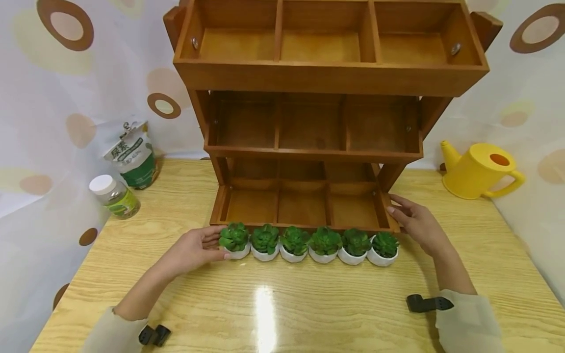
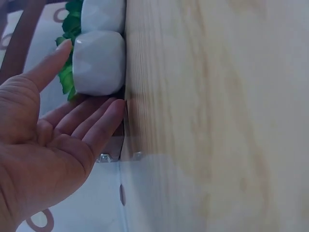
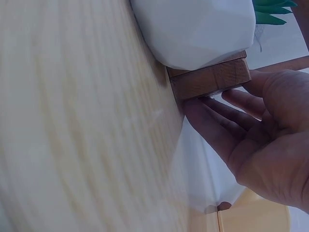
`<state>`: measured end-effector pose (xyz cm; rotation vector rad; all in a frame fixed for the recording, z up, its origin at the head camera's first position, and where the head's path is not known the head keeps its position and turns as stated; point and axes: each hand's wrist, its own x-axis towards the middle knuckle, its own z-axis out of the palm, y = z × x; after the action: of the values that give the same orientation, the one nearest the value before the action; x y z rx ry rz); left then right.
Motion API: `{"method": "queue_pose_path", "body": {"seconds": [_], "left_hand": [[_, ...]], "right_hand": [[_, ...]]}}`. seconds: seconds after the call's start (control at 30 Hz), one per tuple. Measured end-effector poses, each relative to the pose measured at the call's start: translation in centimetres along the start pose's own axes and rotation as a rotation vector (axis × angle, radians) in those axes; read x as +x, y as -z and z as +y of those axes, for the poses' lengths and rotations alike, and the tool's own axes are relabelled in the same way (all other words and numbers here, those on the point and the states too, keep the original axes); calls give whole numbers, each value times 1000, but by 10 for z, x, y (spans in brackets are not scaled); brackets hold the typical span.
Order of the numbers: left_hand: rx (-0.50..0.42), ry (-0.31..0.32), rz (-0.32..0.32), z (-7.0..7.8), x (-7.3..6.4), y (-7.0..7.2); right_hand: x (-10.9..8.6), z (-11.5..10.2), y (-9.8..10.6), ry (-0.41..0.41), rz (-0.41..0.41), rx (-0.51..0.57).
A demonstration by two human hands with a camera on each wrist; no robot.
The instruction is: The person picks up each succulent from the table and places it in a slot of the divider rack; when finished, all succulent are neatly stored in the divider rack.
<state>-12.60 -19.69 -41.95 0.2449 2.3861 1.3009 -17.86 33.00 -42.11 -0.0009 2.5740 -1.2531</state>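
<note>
Several green succulents (image 1: 295, 239) in white faceted pots (image 1: 293, 256) form a row along the front of a wooden tiered shelf (image 1: 304, 152). At the row's left end is my left hand (image 1: 194, 251), its fingers extended beside the end pot (image 2: 100, 63) and its thumb apart, near the leaves. My right hand (image 1: 419, 223) is at the shelf's lower right corner. In the right wrist view, its fingers lie against the outer side of the wooden base end (image 3: 212, 79), with the thumb near the top edge. The rightmost pot (image 3: 198, 29) stands beside that corner.
A yellow watering can (image 1: 478, 171) stands at the back right of the wooden table (image 1: 331, 309). At the back left are a white-capped jar (image 1: 115, 197) and a clipped green-and-white bag (image 1: 134, 156). Patterned sheeting (image 1: 53, 122) hangs around the table.
</note>
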Motion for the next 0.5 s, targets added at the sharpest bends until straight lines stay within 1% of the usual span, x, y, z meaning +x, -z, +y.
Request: {"method": "queue_pose_path", "body": {"seconds": [0.13, 0.33, 0.4, 0.5], "left_hand": [[27, 1, 2, 0, 3, 1], [71, -11, 49, 1, 3, -1], [61, -11, 52, 0, 3, -2], [48, -2, 40, 1, 3, -2]], "right_hand": [[0, 1, 1, 3, 1, 2], [-2, 2, -1, 25, 14, -25], [-2, 1, -3, 28, 13, -29], [-2, 1, -2, 27, 15, -19]]}}
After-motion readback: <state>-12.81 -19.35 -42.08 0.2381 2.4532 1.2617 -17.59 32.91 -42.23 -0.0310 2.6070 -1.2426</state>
